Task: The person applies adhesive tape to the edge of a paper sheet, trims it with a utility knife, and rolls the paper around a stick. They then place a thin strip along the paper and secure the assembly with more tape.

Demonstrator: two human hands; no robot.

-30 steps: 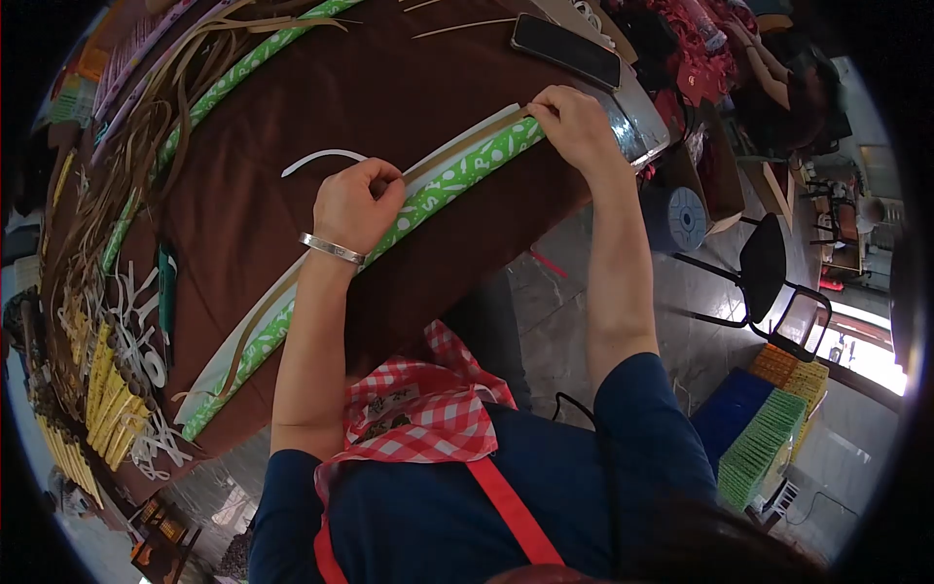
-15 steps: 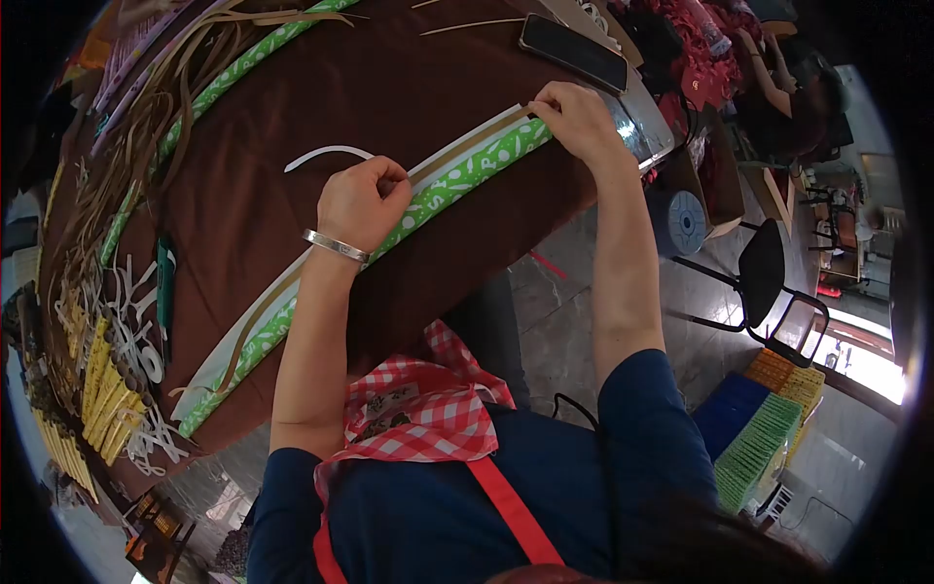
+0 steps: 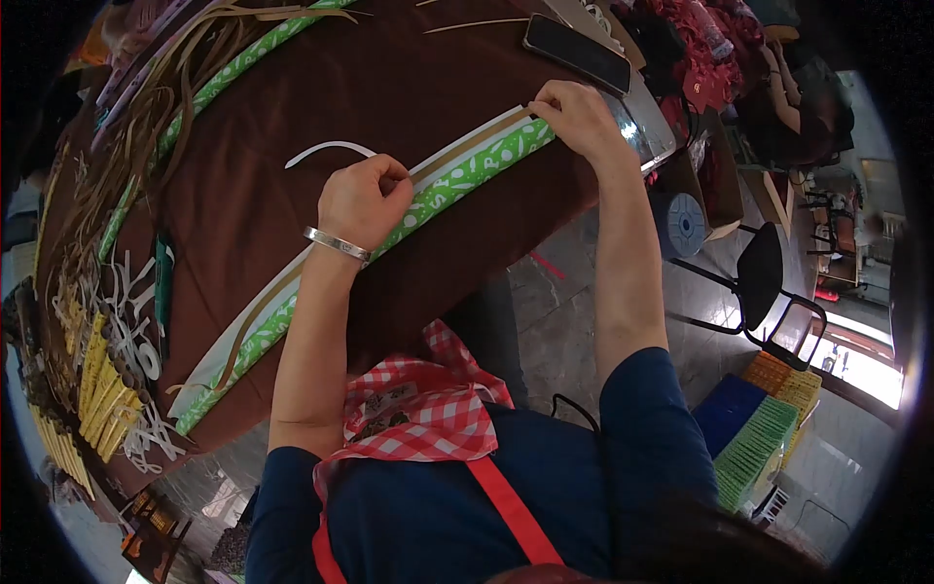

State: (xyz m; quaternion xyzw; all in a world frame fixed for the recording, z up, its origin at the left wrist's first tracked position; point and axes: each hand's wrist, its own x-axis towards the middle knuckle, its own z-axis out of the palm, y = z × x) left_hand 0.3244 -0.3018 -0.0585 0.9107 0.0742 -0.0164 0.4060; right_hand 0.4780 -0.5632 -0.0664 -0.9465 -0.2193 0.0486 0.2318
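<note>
A long green strip with white print (image 3: 457,188) lies slantwise across the brown-covered table, its white border folded along the upper side. Over that border runs a narrow brown strip (image 3: 467,149), loose and wavy towards the lower left end. My left hand (image 3: 360,202), with a silver bracelet at the wrist, is closed in a pinch on the brown strip near the middle; its fingertips are partly hidden. At the upper right end my right hand (image 3: 576,115) pinches the brown strip's tip between thumb and finger. A curled white strip (image 3: 326,148) sticks out behind my left hand.
A phone (image 3: 577,55) lies beyond my right hand. To the left are brown strips (image 3: 185,83), a green-handled tool (image 3: 163,282), white scraps (image 3: 136,292) and yellow rolls (image 3: 112,404). A black chair (image 3: 759,277) stands right. Another person's arms (image 3: 778,92) show at upper right.
Both hands keep almost the same place and grip on the strip. The view has shifted very slightly, and the other person's arms at upper right have moved a little.
</note>
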